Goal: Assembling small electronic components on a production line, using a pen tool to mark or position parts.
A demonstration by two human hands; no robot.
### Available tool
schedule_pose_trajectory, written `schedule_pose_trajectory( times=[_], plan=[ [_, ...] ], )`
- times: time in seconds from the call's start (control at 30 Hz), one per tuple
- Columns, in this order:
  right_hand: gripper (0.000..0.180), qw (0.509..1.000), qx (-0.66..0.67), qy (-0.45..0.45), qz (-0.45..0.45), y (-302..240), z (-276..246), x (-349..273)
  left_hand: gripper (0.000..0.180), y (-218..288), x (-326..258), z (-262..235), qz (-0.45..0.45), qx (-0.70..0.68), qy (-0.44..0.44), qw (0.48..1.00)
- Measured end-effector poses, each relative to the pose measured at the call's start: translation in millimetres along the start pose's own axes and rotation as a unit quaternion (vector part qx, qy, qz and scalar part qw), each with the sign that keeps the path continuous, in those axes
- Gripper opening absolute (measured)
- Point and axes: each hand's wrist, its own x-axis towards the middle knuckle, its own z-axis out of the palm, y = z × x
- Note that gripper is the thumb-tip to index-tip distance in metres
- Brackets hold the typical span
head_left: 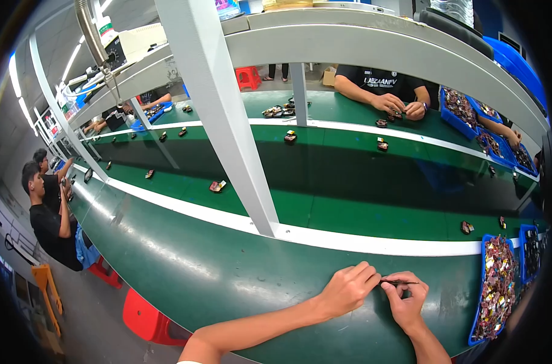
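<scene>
One part (402, 282) is pinched by the fingers of left hand (350, 289) and right hand (407, 301); one blue tray (478, 294) is filled.

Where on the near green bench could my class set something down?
Free: the bench left of the left hand, between the white strip and left forearm; also a narrower patch between the right hand and nearer blue tray. Crowded: the right end, with that tray of small parts and another blue tray.
</scene>
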Motion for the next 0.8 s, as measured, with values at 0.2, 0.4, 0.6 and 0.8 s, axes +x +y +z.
schedule_pose_trajectory(
  times=[0.2, 0.4, 0.6, 0.8],
  plan=[
    [0.012, 1.0, -0.003, -0.003, -0.01, -0.3, 0.4, 0.3, 0.026, 0.2, 0.6, -0.2, 0.002, -0.001, 0.01, 1.0],
    [0.011, 1.0, -0.003, -0.01, -0.005, -1.0, 0.0, 1.3, 0.026, -0.6, 0.2, -1.2, 0.0, 0.006, 0.005, 1.0],
    [0.011, 1.0, 0.005, -0.009, 0.001, -0.3, 0.2, 1.4, 0.028, -0.8, 0.1, -0.6, 0.007, 0.013, 0.0, 1.0],
    [0.011, 1.0, 0.007, -0.011, -0.001, -1.2, 0.2, 1.8, 0.028, -1.2, 0.1, -0.8, 0.005, 0.009, -0.001, 1.0]
  ],
)
